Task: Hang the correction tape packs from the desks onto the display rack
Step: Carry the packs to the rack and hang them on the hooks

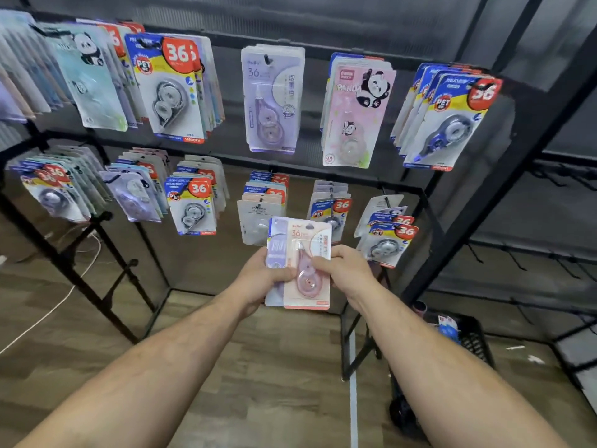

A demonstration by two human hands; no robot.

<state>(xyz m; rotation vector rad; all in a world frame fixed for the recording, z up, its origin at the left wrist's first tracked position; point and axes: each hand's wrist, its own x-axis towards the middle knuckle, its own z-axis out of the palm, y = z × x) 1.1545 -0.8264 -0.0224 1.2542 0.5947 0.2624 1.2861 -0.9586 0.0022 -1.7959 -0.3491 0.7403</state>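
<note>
I stand in front of the black display rack (pixel 504 176), hung with several rows of correction tape packs. Both hands hold a small stack of packs below the lower row. A pink correction tape pack (pixel 307 286) lies on top, with a purple pack (pixel 274 253) showing behind it on the left. My left hand (pixel 258 279) grips the stack's left edge, thumb over the front. My right hand (pixel 345 270) pinches the pink pack's right side, thumb on its blister. Above them hang a purple pack (pixel 273 98) and a pink panda pack (pixel 355 114) on the upper row.
Blue and yellow "36" packs (pixel 445 124) fill hooks at the upper right and along the lower row (pixel 193 205). A black basket (pixel 475 341) sits on the wooden floor at the right. A white cable (pixel 64 295) trails across the floor at the left. Bare hooks (pixel 568 182) line the far right rack.
</note>
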